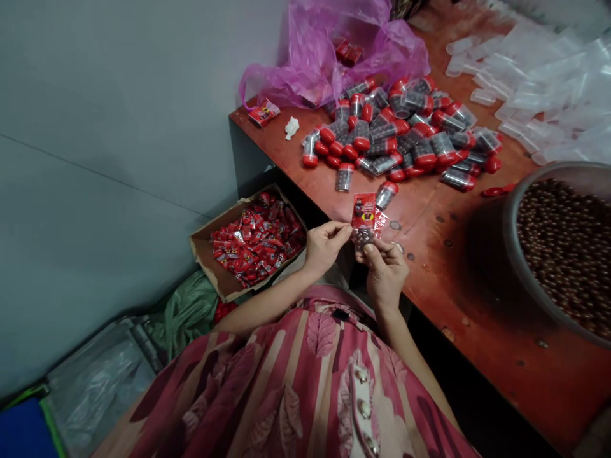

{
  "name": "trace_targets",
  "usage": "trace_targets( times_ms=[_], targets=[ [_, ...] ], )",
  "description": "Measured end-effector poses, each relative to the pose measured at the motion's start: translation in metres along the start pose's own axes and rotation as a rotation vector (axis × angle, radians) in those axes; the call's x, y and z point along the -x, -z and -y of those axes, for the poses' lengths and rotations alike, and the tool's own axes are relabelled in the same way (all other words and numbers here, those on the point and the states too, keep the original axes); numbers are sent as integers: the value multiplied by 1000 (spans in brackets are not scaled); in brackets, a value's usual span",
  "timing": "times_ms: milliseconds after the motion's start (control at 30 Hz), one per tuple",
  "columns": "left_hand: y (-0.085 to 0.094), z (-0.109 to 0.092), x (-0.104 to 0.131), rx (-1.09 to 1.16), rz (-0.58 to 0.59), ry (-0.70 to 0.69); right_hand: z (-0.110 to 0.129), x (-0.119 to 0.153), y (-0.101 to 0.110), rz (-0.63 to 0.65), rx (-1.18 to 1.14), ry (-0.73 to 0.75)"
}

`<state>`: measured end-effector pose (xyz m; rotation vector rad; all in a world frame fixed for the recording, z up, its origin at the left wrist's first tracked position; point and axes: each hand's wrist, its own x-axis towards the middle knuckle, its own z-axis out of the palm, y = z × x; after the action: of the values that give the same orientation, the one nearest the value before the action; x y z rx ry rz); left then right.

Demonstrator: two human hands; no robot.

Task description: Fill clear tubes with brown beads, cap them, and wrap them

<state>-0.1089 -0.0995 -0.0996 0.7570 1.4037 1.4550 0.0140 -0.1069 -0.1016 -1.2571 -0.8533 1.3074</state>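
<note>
A small packet [365, 210] with a red printed upper part and dark round balls showing in its clear lower part stands upright near the table edge. My right hand [386, 270] pinches its lower end between thumb and fingers. At the packet's left side, my left hand [327, 245] has thumb and index fingertips pressed together against the edge. Just behind the packet lies a clear tube with a red cap [386, 194]. Farther back on the red table [429, 216] is a heap of similar tubes [382, 137] filled with dark balls.
Below the table's left edge, a cardboard box [203, 251] holds many red packets. A large tub [513, 235] of brown balls stands at the right. Clear empty tubes [548, 83] are piled at the back right. A pink plastic bag [310, 38] lies behind the heap.
</note>
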Motion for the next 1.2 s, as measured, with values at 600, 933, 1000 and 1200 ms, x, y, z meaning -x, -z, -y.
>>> trace_targets(
  times_ms=[600,933,1000,1200],
  targets=[
    [2,2,2,243,90,162,-2,0,-3,6,15,2],
    [-6,-1,1,461,220,401,0,-6,-3,74,10,-35],
    [-5,-2,6,474,243,414,-1,-12,-5,86,7,-39],
    [24,-5,17,563,129,407,6,-16,-17,283,33,-92]
  ],
)
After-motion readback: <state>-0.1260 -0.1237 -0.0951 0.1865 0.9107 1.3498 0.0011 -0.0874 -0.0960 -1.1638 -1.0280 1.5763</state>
